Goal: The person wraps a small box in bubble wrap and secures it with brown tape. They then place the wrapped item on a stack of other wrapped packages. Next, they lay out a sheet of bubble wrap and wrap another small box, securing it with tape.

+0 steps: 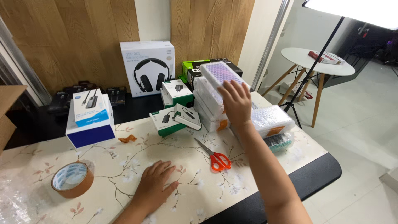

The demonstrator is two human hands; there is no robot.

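Resting left hand point(154, 182) flat, fingers spread, gripping nothing, on floral-patterned tabletop point(124, 157). Grasping tilted bubble-wrapped purple keyboard point(219, 77) with right hand point(236, 101), atop stack of bubble-wrapped boxes point(209, 108) at table's far side. Lying nearby: orange-handled scissors point(213, 157), brown packing tape roll point(71, 179). Standing behind: wood-panelled wall point(83, 37), round white side table point(317, 62).

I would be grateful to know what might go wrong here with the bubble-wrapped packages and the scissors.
1. The right hand tilts the top bubble-wrapped package off a tall stack; the slippery wrap might let the stack topple.
2. The orange-handled scissors lie just below, so falling packages could hit them.
3. The lower packages sit near the table's edge and could slide off.
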